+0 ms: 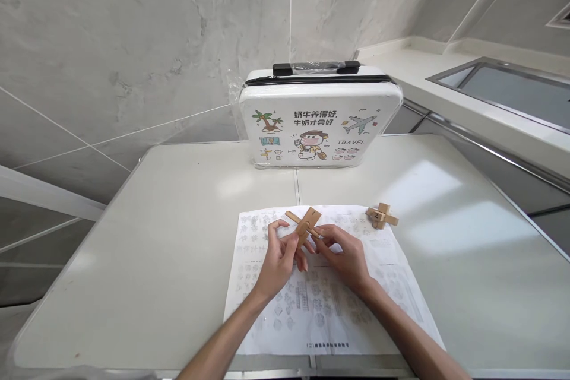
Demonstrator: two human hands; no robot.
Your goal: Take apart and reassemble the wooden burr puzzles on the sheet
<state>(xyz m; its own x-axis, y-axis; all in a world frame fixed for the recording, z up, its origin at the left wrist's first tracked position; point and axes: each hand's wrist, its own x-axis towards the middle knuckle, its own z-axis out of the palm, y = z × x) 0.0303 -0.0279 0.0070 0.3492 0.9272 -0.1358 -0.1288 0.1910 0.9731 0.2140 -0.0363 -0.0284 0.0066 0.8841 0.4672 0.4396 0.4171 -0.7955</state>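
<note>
Above a printed instruction sheet [356, 332], both hands are on a small wooden puzzle [308, 222] of crossed flat pieces. My left hand [281, 258] pinches its wide flat piece between thumb and fingers, with the other fingers curled underneath. My right hand [342, 254] has its fingertips closed on the right end of a narrow wooden stick that crosses the flat piece. On the sheet's far right corner rests a second wooden puzzle [381, 215], assembled from crossed blocks and marked with a "2". The undersides of the held pieces are hidden by my fingers.
A white cartoon-printed case [320, 124] with a black handle, wrapped in clear plastic, stands at the back of the pale folding table [133, 261]. Grey wall [146, 41] rises behind it. To the right runs a white ledge [409, 71] with a metal-framed panel.
</note>
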